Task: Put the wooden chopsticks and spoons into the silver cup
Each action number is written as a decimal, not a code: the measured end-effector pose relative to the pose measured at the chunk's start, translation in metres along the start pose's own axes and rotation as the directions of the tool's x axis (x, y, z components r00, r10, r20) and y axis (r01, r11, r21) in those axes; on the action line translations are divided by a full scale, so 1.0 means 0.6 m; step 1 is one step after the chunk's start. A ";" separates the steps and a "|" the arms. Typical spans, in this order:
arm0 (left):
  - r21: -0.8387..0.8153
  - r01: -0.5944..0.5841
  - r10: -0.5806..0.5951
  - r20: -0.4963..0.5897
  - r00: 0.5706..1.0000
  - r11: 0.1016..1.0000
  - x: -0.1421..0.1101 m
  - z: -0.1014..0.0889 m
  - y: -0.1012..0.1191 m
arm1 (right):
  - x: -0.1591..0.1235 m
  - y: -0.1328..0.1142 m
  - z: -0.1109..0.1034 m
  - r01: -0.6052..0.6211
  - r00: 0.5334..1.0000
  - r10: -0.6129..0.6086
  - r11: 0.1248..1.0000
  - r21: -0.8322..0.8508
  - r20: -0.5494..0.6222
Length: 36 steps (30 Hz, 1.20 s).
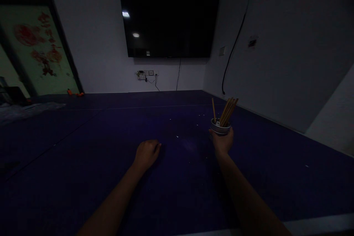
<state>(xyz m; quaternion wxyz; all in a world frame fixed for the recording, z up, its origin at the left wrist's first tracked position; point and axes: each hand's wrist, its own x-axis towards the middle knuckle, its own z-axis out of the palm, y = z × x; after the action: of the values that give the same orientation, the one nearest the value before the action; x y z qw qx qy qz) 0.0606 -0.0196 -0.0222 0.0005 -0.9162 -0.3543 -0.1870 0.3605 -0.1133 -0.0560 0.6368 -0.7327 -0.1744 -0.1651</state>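
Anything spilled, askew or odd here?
Small white scraps lie scattered on the dark blue surface, like stray litter. A black cable dangles down the right wall, lower end seemingly connected to nothing. The cup of sticks in the right hand looks roughly upright.

The right hand point(222, 142) holds a cup point(220, 129) of sticks point(228, 111); the left hand point(147, 152) is over the blue surface point(177, 188), facing a television point(171, 24).

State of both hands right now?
Left hand: loosely closed, nothing visible held.
Right hand: closed, holding a round pale-grey container with thin yellowish-brown sticks inside.
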 end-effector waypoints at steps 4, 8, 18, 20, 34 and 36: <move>-0.009 0.005 -0.005 0.007 1.000 1.000 0.000 -0.001 0.001 | -0.003 -0.009 -0.003 -0.049 0.998 0.049 0.999 -0.018 -0.044; -0.029 0.002 -0.002 0.005 1.000 1.000 0.000 -0.002 0.001 | -0.006 -0.012 -0.005 -0.054 0.997 0.054 0.999 -0.006 -0.057; -0.034 0.009 -0.009 -0.008 1.000 0.999 0.002 0.001 -0.001 | -0.015 -0.042 -0.013 0.001 0.999 -0.003 1.000 -0.030 -0.039; -0.042 0.022 -0.023 -0.020 1.000 0.999 0.002 0.001 -0.001 | -0.023 -0.057 -0.011 0.066 0.998 -0.066 0.998 -0.005 0.003; -0.245 -0.004 -0.051 -0.217 0.975 0.970 -0.005 -0.005 0.003 | -0.187 -0.152 0.018 0.229 0.660 -0.451 0.883 0.410 0.602; -0.286 -0.040 -0.027 -0.227 0.974 0.957 -0.006 -0.005 0.001 | -0.200 -0.153 0.018 0.196 0.622 -0.457 0.877 0.439 0.636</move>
<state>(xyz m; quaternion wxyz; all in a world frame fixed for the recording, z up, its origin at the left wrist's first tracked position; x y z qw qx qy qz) 0.0578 -0.0228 -0.0207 -0.0918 -0.8801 -0.3179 -0.3406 0.2119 -0.0960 -0.0325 0.5862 -0.5756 -0.5676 0.0539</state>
